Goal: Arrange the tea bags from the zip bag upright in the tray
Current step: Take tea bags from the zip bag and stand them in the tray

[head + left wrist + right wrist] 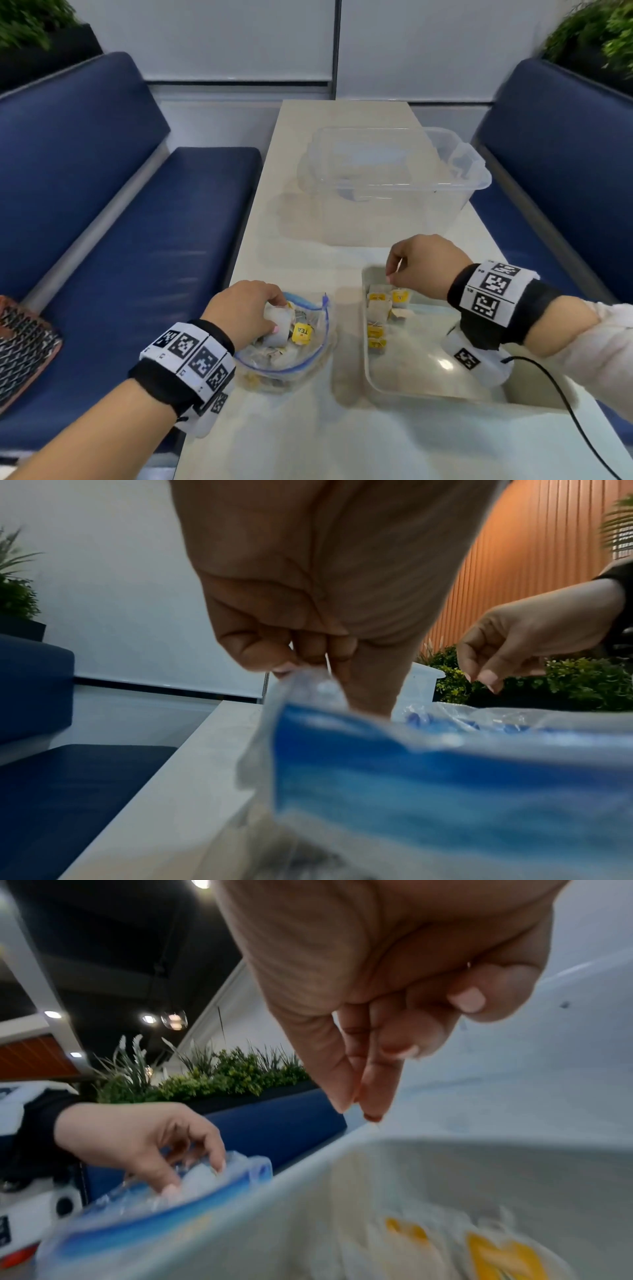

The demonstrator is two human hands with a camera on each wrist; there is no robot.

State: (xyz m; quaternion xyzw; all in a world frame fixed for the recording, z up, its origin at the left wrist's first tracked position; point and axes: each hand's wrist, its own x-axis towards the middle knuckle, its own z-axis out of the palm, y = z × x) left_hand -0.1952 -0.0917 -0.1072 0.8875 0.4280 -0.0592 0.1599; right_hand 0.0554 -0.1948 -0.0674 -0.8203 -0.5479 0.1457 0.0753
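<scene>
A clear zip bag (308, 356) with a blue seal lies open on the table, with several tea bags inside. My left hand (270, 308) reaches into it and grips a white tea bag (279, 325); a yellow TEA tag (303, 333) shows beside it. To its right stands the shallow pale tray (368, 359). Several tea bags (378, 308) with yellow tags stand along the tray's left wall. My right hand (392, 274) hovers over the tray's far left corner. Its thumb and forefinger are pinched together, apparently on the thin string of an upright tea bag (400, 297) just below.
A big clear plastic bin (394, 178) sits farther back on the narrow pale table (308, 438). Blue benches (102, 205) flank the table on both sides. A black cable (565, 394) runs off the right wrist across the tray's near right corner.
</scene>
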